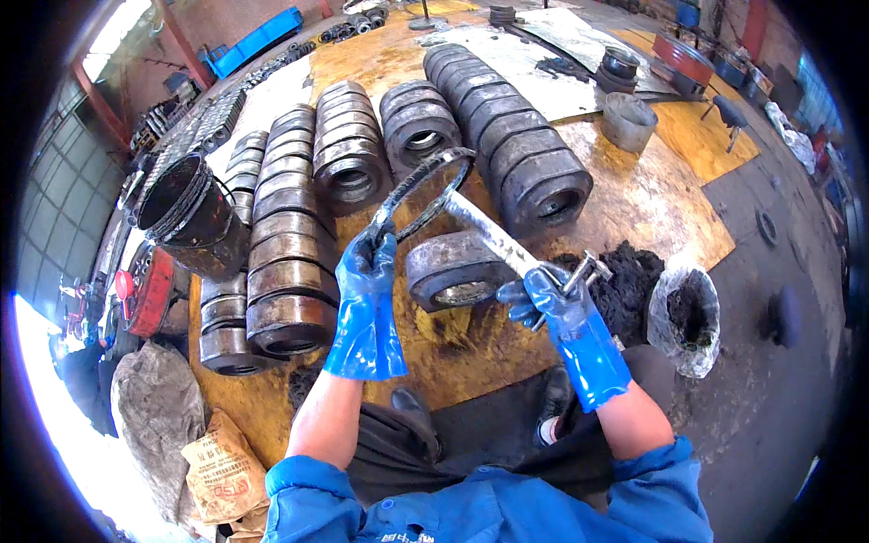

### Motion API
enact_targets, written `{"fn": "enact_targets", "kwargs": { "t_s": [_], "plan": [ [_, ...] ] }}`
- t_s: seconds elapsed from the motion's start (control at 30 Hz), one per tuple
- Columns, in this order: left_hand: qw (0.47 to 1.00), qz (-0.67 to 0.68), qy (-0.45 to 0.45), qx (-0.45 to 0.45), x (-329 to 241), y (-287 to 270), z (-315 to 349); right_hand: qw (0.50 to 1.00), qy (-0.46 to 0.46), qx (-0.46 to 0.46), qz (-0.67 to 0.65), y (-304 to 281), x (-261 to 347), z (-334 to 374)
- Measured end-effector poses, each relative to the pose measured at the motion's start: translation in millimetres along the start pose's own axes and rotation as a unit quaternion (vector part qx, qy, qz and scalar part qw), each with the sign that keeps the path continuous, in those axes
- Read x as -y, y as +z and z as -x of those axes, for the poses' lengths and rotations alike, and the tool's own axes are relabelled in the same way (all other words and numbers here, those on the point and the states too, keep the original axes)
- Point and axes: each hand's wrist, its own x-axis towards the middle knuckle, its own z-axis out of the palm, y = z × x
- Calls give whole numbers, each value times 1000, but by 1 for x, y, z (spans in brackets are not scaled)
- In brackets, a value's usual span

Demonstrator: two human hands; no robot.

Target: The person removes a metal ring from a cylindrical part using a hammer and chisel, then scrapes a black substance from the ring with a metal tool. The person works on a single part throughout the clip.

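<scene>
My left hand (367, 281), in a blue rubber glove, is closed on the lower side of a thin dark ring (407, 188) that is held tilted in the air. My right hand (561, 312), gloved alike, grips a pale, flat metal bar tool (493, 237) with a T-shaped piece at its handle end. The tool's far tip meets or overlaps the ring's right side; whether they touch, I cannot tell. Below them a single thick dark metal ring (453, 262) lies on its side on the stained yellow board (407, 353).
Rows of thick rings (281, 226) lie beyond my hands. A black bucket (195, 222) and red container (149, 290) stand left, with sacks (226, 466) nearer. On the right are a dark fibrous heap (629, 285), a plastic-lined container (665, 317) and a grey cylinder (628, 124).
</scene>
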Motion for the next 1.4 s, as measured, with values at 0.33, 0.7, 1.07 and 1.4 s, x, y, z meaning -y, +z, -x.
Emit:
{"fn": "enact_targets", "kwargs": {
  "t_s": [0.33,0.7,1.07,1.4],
  "plan": [
    [995,-80,49,29,-10,15,12,983,-80,-165,2,9,-42,-30],
    [986,137,-89,16,-3,11,4,984,59,67,-156,46,-44,-8],
    [714,621,-277,165,26,-6,-22,890,59,33,-451,23,-5,-9],
    [702,616,-291,208,41,5,1,872,172,149,-434,45,-22,-2]
  ]
}}
